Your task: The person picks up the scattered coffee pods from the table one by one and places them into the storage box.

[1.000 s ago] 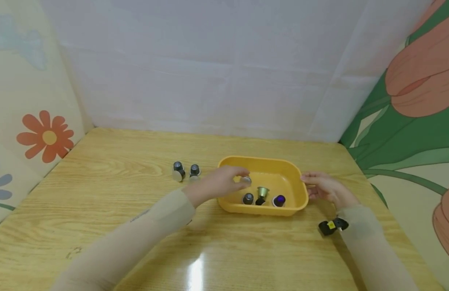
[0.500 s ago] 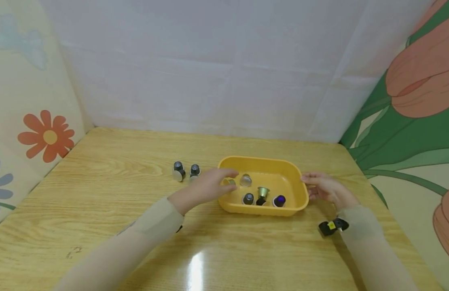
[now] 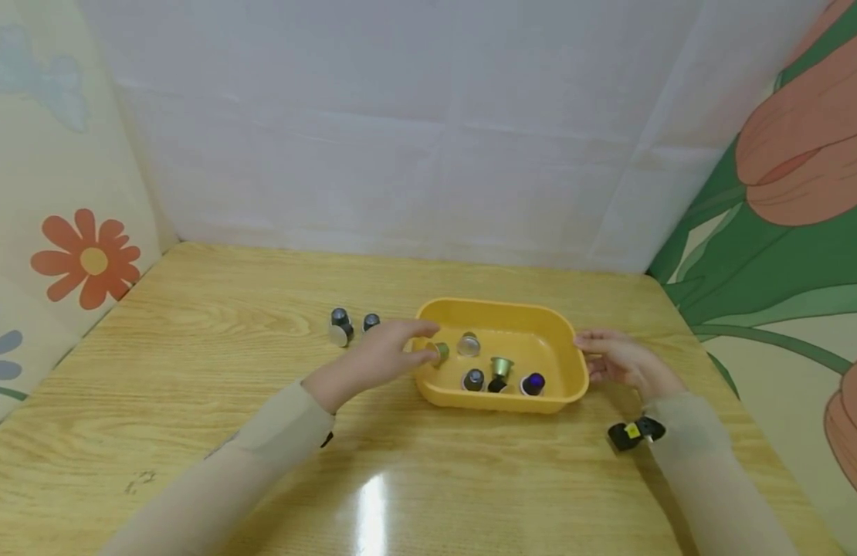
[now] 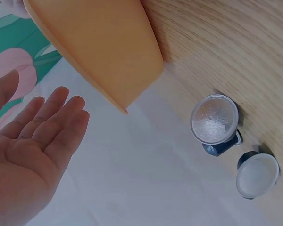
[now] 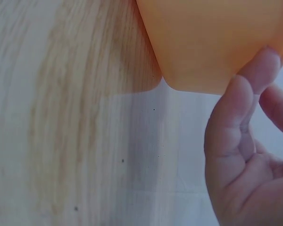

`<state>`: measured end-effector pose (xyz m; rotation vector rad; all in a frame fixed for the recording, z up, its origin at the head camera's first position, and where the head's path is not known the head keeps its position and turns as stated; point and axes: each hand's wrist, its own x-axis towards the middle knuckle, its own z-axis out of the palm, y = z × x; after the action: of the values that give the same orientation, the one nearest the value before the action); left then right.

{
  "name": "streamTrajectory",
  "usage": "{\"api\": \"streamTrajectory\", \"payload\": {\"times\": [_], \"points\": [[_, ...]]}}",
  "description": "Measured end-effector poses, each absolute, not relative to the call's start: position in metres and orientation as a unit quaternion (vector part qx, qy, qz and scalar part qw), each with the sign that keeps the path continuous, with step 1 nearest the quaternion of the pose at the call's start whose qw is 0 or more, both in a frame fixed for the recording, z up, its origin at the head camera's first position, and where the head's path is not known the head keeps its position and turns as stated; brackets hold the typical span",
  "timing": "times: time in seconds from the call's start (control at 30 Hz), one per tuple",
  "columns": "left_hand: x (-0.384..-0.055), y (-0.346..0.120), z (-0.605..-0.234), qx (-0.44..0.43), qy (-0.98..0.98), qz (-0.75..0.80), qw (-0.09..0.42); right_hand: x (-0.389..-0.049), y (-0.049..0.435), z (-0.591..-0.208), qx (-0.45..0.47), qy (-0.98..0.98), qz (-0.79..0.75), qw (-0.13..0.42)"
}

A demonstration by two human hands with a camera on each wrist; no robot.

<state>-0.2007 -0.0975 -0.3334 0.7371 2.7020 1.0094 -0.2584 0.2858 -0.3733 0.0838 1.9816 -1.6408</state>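
Note:
A yellow plastic bin (image 3: pixel 498 309) holds several coffee capsules. Among them are a green capsule (image 3: pixel 438 354) at the left end, one with its clear silvery lid (image 3: pixel 469 346) facing up, another green one (image 3: pixel 501 367), a dark grey one (image 3: pixel 473 379) and a purple one (image 3: pixel 533 384). My left hand (image 3: pixel 373 357) is over the bin's left rim, fingers extended and holding nothing; the left wrist view shows its bare palm. At the opposite end, my right hand (image 3: pixel 626 361) touches the bin, its fingertips (image 5: pixel 264 66) against the outer wall.
Left of the bin on the wooden table (image 3: pixel 234 309) stand dark capsules (image 3: pixel 340 318), one showing a pale lid (image 4: pixel 258 175); another dark capsule (image 3: pixel 371 321) is partly behind my left hand. A white cloth (image 3: pixel 373 154) hangs at the back, with flower-patterned panels (image 3: pixel 783 255) on the sides.
My left hand has let go of a capsule and drawn back leftward from inside the bin, uncovering the silvery-lidded and left green capsules. My right hand stays at the bin's right end.

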Motion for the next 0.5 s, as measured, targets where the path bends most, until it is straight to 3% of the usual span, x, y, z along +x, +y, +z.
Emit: {"api": "streamTrajectory", "payload": {"times": [0.5], "points": [[-0.195, -0.115, -0.338, 0.227, 0.911, 0.340, 0.055, -0.259, 0.286, -0.374, 0.031, 0.733, -0.619, 0.280]]}}
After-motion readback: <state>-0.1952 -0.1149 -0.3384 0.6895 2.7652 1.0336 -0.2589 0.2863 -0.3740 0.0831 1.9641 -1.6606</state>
